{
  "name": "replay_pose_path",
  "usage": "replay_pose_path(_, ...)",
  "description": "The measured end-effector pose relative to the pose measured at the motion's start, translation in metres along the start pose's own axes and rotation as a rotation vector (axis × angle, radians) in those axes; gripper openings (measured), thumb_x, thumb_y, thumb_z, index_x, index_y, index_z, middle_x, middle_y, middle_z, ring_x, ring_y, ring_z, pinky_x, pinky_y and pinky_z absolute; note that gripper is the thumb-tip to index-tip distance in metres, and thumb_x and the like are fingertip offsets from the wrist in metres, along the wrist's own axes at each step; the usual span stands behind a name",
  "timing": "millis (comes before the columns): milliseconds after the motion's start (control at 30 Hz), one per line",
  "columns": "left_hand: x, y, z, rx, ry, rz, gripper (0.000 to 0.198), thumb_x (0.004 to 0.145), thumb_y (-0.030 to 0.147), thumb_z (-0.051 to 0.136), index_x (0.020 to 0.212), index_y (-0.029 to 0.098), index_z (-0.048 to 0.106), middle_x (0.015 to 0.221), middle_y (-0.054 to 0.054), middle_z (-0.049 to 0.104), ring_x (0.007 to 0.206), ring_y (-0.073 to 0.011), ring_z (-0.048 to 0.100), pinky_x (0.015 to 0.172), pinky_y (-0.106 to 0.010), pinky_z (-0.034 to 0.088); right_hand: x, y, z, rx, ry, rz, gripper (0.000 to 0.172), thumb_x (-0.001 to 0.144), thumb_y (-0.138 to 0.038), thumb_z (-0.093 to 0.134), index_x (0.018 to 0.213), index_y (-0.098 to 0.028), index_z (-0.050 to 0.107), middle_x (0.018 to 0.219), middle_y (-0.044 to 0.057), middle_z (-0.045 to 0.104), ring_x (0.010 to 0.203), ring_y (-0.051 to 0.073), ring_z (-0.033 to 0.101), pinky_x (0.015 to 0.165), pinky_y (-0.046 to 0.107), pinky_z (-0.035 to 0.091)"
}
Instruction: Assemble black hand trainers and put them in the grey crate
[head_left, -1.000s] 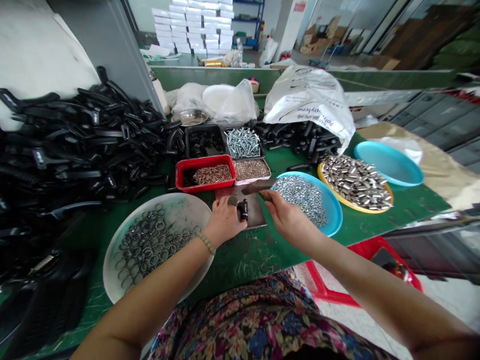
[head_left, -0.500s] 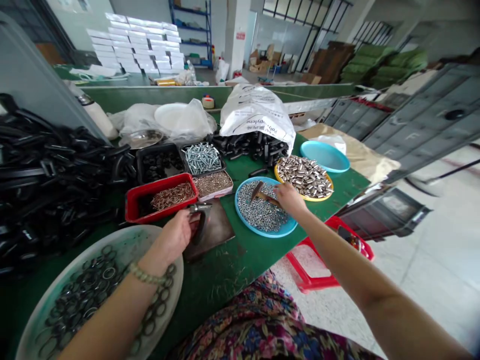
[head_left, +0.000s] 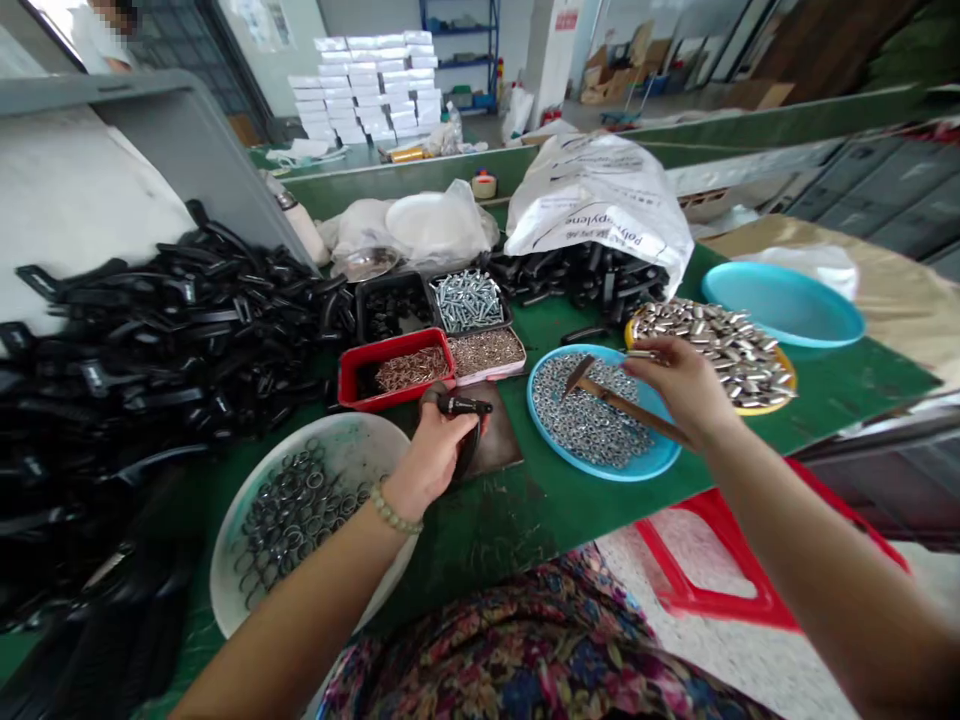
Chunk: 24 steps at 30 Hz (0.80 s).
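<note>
My left hand is closed around a black curved handle, with a dark narrow end sticking out to the right above a flat metal plate. My right hand pinches a small shiny metal sleeve between thumb and fingertips, at the near side of a yellow tray of metal sleeves. Below that hand a hammer lies across a light blue tray of small metal nuts. Its handle end is partly hidden by the hand.
Left of the plate are a red bin of copper-coloured pieces, a bin of screws and a white basin of rings. Black handles are heaped at far left. A white sack and a blue tray stand behind.
The view has swung left. My right hand has moved from over the nuts towards the yellow tray and now pinches a metal sleeve. My left hand has turned the black handle.
</note>
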<state>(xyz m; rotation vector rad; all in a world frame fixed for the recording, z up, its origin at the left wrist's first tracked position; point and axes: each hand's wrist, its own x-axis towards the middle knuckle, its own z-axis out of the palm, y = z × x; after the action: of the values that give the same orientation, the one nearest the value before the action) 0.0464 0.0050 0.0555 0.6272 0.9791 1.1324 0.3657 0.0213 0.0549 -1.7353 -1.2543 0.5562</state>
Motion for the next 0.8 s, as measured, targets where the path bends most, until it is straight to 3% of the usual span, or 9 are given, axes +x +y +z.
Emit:
replay_pose_path(133,-0.008,-0.003,-0.002,0.040,0.002,0.042,0.056,0.062,0.013,0.074,0.109,0.020,0.045,0.082,0.001,0.066,0.072,-0.0115,0.064,0.068,-0.023,0.050,-0.050,-0.047,0.053,0.544,-0.362,0.065,0.033,0.069,-0.039,0.074,0.092,-0.020,0.060,0.079,0.001,0.066,0.069,0.015,0.066,0.067,0.031,0.055)
replay_pose_path(300,-0.014,-0.001,-0.008,-0.036,0.009,-0.008,0.049,0.069,0.040,0.074,0.106,0.020,0.049,0.083,0.000,0.064,0.070,-0.0141,0.064,0.063,-0.026,0.051,-0.082,-0.085,0.081,0.635,-0.574,0.075,0.029,0.077,-0.045,0.067,0.081,-0.019,0.055,0.064,-0.002,0.061,0.047,0.010,0.057,0.046,0.023,0.045)
replay_pose_path(400,-0.018,0.000,-0.010,-0.106,-0.021,-0.030,0.048,0.075,0.049,0.067,0.108,0.019,0.048,0.088,-0.003,0.064,0.079,-0.0179,0.066,0.072,-0.032,0.053,-0.084,-0.096,0.091,0.587,-0.608,0.035,0.029,0.079,-0.046,0.063,0.084,-0.020,0.052,0.059,-0.005,0.057,0.042,0.008,0.050,0.041,0.022,0.038)
replay_pose_path(600,-0.020,-0.005,-0.015,0.214,-0.087,0.214,0.063,0.069,0.022,0.074,0.123,0.022,0.042,0.115,-0.006,0.061,0.104,-0.0192,0.060,0.097,-0.036,0.044,-0.082,-0.105,0.115,0.417,-0.637,-0.055,0.029,0.084,-0.049,0.055,0.081,-0.020,0.050,0.056,-0.007,0.051,0.041,0.007,0.041,0.039,0.021,0.031)
replay_pose_path(800,-0.016,-0.006,-0.017,0.402,-0.085,0.359,0.063,0.067,0.017,0.074,0.124,0.022,0.046,0.114,-0.007,0.062,0.111,-0.0214,0.057,0.102,-0.038,0.040,-0.077,-0.101,0.123,0.245,-0.644,-0.261,0.022,0.085,-0.040,0.055,0.080,-0.019,0.054,0.069,-0.003,0.054,0.064,0.011,0.049,0.059,0.024,0.038)
